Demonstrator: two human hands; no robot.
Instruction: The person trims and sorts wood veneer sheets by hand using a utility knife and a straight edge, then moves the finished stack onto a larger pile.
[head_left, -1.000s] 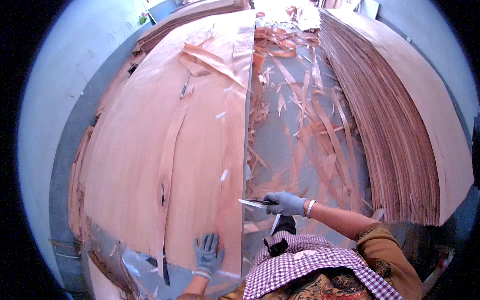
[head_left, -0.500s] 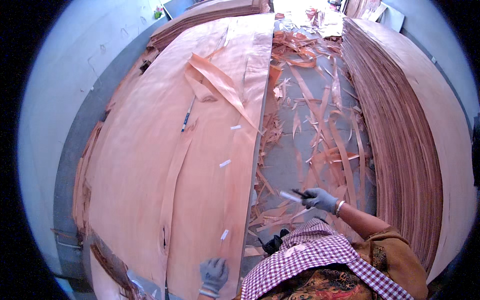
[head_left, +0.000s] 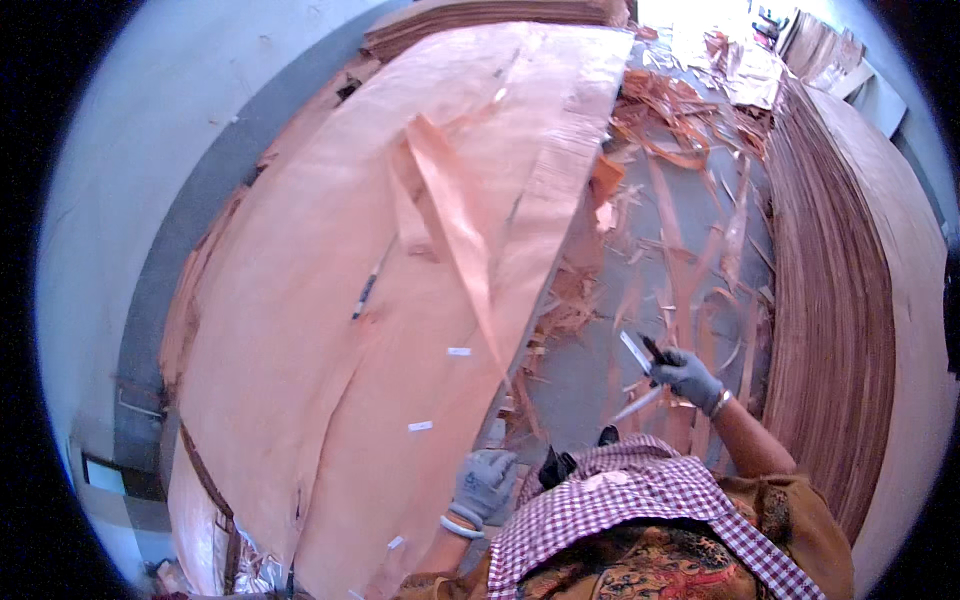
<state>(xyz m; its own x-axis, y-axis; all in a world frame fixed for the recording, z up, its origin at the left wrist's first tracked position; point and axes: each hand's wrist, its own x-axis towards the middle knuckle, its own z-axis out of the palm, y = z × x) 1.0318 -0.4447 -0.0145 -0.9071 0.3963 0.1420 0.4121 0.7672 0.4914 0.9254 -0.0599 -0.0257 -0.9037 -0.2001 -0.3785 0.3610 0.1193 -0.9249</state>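
Note:
A large wood veneer sheet (head_left: 270, 390) lies on a stack at my left, with several short white tape pieces (head_left: 420, 426) on it. My left hand (head_left: 483, 486), in a grey glove, is at the sheet's right edge with its fingers curled; whatever they hold is hidden. My right hand (head_left: 688, 377), gloved too, is closed around a slim black tool (head_left: 655, 350) over the aisle. A flat white strip (head_left: 634, 353) sticks out beside the tool. Another white strip (head_left: 637, 405) shows just below this hand.
A folded loose veneer strip (head_left: 450, 215) and a slim dark pen-like tool (head_left: 363, 297) lie on the sheet. Torn veneer scraps (head_left: 665, 110) litter the aisle floor. A tall veneer stack (head_left: 830, 300) lines the right side. A grey wall (head_left: 130, 200) stands at left.
My left hand has moved from the sheet's surface to its right edge. My right hand has risen and shifted right with the black tool. The view has turned, shifting the surroundings.

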